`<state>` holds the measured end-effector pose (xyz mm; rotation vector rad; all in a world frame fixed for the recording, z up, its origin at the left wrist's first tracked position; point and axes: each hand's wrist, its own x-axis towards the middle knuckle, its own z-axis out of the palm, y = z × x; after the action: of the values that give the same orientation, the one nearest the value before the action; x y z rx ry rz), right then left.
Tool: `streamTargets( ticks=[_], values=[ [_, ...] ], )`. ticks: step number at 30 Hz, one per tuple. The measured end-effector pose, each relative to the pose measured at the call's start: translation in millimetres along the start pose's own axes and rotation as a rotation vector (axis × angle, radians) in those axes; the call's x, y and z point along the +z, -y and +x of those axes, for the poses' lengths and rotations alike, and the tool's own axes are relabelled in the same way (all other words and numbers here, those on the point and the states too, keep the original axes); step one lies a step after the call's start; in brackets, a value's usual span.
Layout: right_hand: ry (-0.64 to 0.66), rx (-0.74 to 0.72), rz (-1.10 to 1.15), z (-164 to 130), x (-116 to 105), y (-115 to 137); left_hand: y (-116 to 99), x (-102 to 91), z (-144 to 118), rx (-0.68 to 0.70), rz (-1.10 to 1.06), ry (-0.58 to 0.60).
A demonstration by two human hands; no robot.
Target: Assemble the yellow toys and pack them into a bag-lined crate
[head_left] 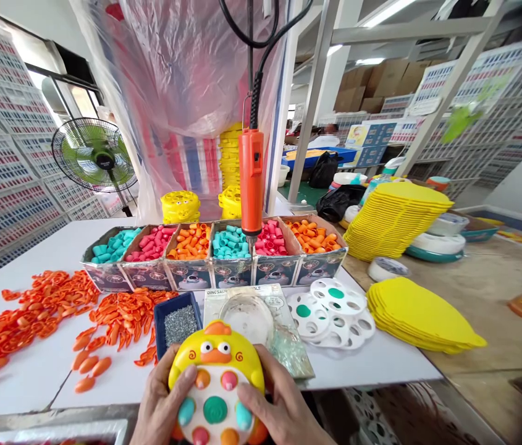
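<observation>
Head view shows both hands gripping a yellow duck toy [217, 383] at the near edge of the white counter [33, 377]. The toy has two eyes, an orange beak, an orange tuft on top, and a white face plate set with round buttons in pink, orange, teal and blue around a green centre button. The left hand [159, 405] wraps its left side, thumb pressed on the plate; the right hand [283, 408] wraps its right side, thumb on a blue button, so the fingers of both are closed on it.

Just behind the toy sits a small blue tray [161, 318] of tiny metal screws. Further behind the toy runs a row of boxes [214, 272] holding teal, pink and orange plastic pieces. An orange screwdriver [251, 185] hangs above that row.
</observation>
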<state>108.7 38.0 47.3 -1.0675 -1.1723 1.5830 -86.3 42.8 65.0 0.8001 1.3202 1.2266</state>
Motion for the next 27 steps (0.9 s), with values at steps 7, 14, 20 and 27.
streamTargets(
  ticks=[7, 14, 20, 27],
  values=[
    [-0.029, -0.005, -0.131, 3, 1, -7, 9, 1.3, 1, -0.082, -0.045, -0.094],
    [-0.188, -0.124, -0.310, -12, 5, -39, 7, 0.9, 4, -0.128, -0.109, -0.029],
    [-0.180, -0.041, -0.252, -14, 4, -46, 4, 3.4, 5, -0.139, -0.077, -0.026],
    [-0.142, 0.070, -0.147, 1, 0, -24, 7, 2.9, 8, -0.136, -0.089, 0.004]
  ],
)
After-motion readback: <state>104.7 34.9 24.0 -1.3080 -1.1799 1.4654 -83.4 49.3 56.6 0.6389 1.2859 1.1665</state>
